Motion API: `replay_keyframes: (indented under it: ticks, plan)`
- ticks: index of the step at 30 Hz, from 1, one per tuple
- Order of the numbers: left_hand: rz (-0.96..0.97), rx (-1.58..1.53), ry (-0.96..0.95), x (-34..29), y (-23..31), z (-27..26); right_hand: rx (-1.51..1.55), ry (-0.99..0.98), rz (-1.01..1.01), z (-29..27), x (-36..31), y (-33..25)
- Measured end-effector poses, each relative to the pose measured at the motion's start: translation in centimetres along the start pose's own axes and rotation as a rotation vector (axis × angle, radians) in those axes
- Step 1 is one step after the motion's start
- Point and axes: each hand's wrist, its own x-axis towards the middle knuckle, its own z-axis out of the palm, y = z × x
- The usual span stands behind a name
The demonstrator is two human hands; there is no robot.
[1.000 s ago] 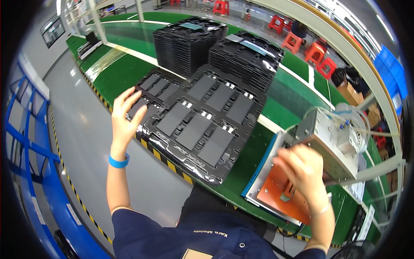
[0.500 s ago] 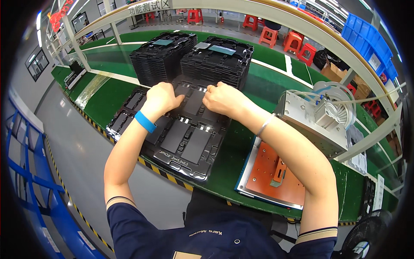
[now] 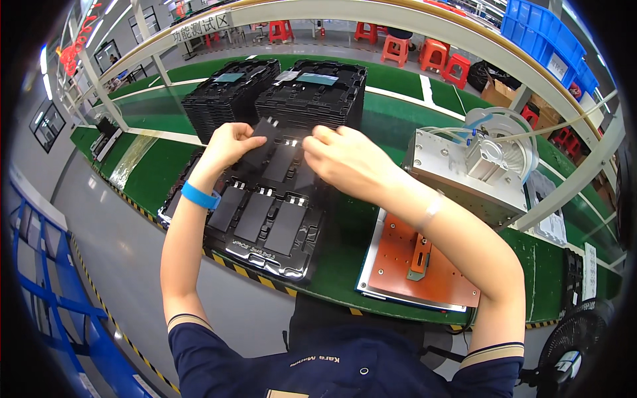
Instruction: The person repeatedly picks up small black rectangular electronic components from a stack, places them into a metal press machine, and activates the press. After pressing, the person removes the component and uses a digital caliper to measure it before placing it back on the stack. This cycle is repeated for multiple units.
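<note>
My left hand (image 3: 232,142) pinches a flat black battery cell (image 3: 260,151) with silver tabs between thumb and fingers, tilted over the far part of a black plastic tray (image 3: 282,267). My right hand (image 3: 340,156) is closed, fingers curled, over the tray's far right side; what it holds, if anything, is hidden. Between my hands a black cell (image 3: 281,161) lies in its pocket. Another cell (image 3: 305,178) shows partly beneath my right hand. In the near row, several more cells (image 3: 255,217) lie with their tabs pointing away from me.
Two tall stacks of black trays, a left one (image 3: 222,99) and a right one (image 3: 312,99), stand behind. To the right sits a metal press fixture (image 3: 464,169) with an orange plate (image 3: 391,265). A rail (image 3: 318,12) crosses above the green bench (image 3: 371,192). At lower right is a black fan (image 3: 574,348).
My left hand has lifted a battery cell, which now shows tilted in its grip. My right hand stays closed over the far right of the tray. The whole view has shifted slightly.
</note>
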Motion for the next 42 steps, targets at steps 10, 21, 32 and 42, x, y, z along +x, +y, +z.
replay_keyframes:
  ticks: [10,21,32,42]
  plan:
    - [-0.178,-0.185,-0.601,0.5,5.8,7.7,0.015,-0.054,0.444,-10.8,-17.0,-7.5]
    - [0.656,0.269,0.101,-11.6,11.0,9.2,0.37,-0.107,0.999,-10.2,-23.6,-10.7]
    - [0.948,0.124,-0.595,-16.3,11.9,21.9,0.373,-0.165,0.942,-7.8,-22.4,-8.6]
    - [0.941,0.155,-0.654,-15.7,11.7,21.9,0.366,-0.104,1.048,-7.2,-22.7,-8.3]
